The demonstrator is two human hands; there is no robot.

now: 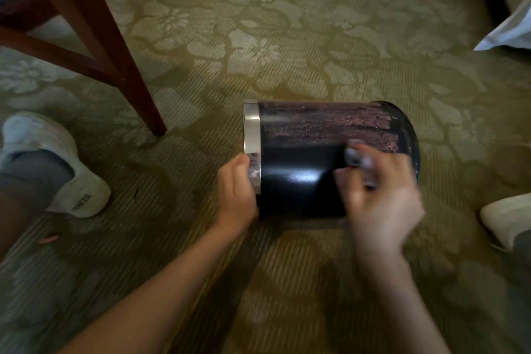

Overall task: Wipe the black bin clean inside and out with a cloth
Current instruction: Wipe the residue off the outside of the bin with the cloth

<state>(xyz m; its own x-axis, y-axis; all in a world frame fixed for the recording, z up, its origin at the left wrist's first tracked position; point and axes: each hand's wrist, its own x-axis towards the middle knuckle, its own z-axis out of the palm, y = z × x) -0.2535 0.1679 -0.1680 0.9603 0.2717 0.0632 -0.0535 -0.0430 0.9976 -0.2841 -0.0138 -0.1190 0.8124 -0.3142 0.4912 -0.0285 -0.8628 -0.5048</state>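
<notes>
Floor: olive carpet (287, 37) with a pale floral pattern. The black bin (301, 181) lies on its side on it, long axis running left to right, with the silver rim (251, 129) and mouth at its left end and the base at its right end.

A wooden furniture leg (94, 37) stands beyond the bin, to its left. One white shoe (57, 164) is well left of the bin; another (505, 215) is right of it.

Left hand (235, 190): at the bin's mouth end, near side, with its fingers curled over the rim and gripping it.

Right hand (382, 201): motion-blurred, on the bin's wall towards the base end. Its fingers are bunched round a greyish cloth (356, 158) pressed to the wall.

The near band of the wall is glossy black. The far band looks mottled reddish-brown; whether that is dirt or a reflection cannot be told.

Judgement: the outside wipe is under way. The mottled band lies just beyond the cloth, away from the person, and runs along the axis. The right hand is the nearer one, so the next strokes probably need either a reach over the bin or the left hand rolling it.
</notes>
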